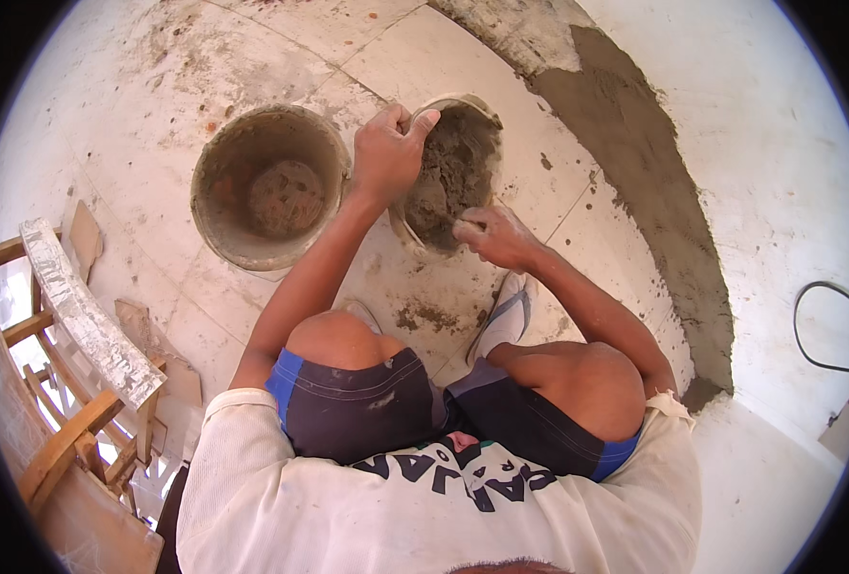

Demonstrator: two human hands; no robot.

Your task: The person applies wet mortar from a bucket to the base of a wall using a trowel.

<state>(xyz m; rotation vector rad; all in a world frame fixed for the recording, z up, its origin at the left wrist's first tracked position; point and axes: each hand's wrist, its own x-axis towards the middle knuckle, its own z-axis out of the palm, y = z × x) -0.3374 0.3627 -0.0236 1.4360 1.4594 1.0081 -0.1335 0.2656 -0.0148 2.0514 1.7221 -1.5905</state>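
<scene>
- Left hand point(386, 153) grips the rim of the tilted, pale round pan of grey wet mortar point(458, 167) on the floor.
- Right hand point(496, 234), closed, scoops inside; keep the pan steady.

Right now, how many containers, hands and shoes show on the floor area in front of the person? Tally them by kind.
Buckets: 2, the emptier bucket and the tilted mortar bucket
Hands: 2, left hand gripping the mortar bucket's rim, right hand at the mortar
Shoes: 1, grey shoe
Total: 5
</scene>
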